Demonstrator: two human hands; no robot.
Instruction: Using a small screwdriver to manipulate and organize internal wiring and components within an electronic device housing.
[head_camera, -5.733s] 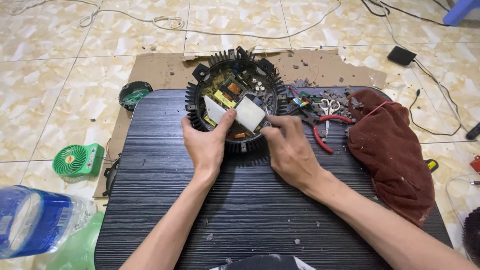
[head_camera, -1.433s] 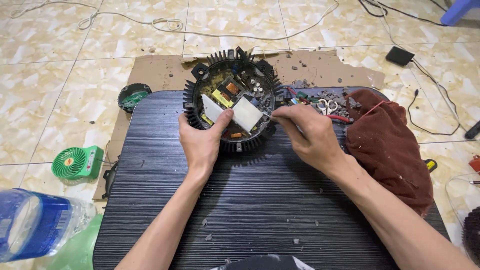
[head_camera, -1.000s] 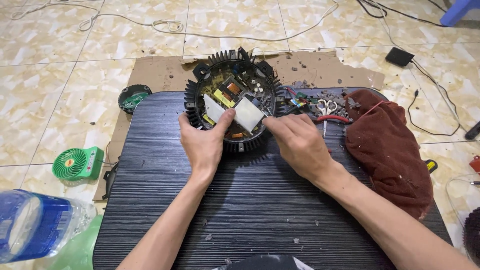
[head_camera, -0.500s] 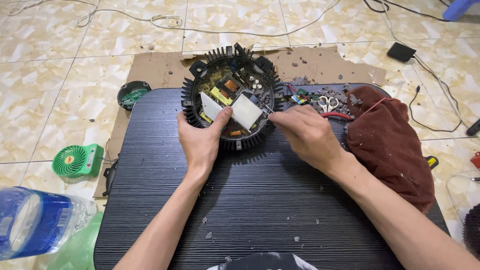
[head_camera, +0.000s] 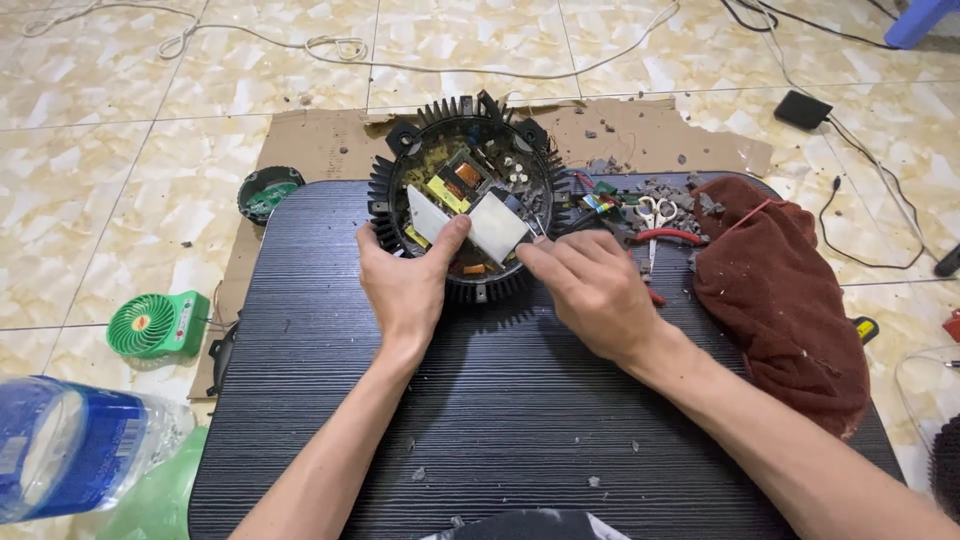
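Note:
A round black finned housing (head_camera: 400, 165) with a circuit board (head_camera: 462, 178) inside rests at the far edge of a ribbed black mat (head_camera: 500, 400). My left hand (head_camera: 405, 285) grips the housing's near rim, thumb pressed on a white block (head_camera: 497, 226) on the board. My right hand (head_camera: 592, 290) is at the housing's right side, fingertips pinched together on a thin metal tool whose tip pokes in beside the white block.
Scissors (head_camera: 655, 212), red-handled pliers (head_camera: 668, 237) and small parts lie right of the housing, next to a dark red cloth (head_camera: 785, 300). A green mini fan (head_camera: 155, 325), a round green-black part (head_camera: 268, 192) and a plastic bottle (head_camera: 70, 460) are at left. Cardboard (head_camera: 320, 140) underlies the mat.
My right hand has shifted back and forth at the housing's right edge with the thin tool. My left hand stays on the rim and white block.

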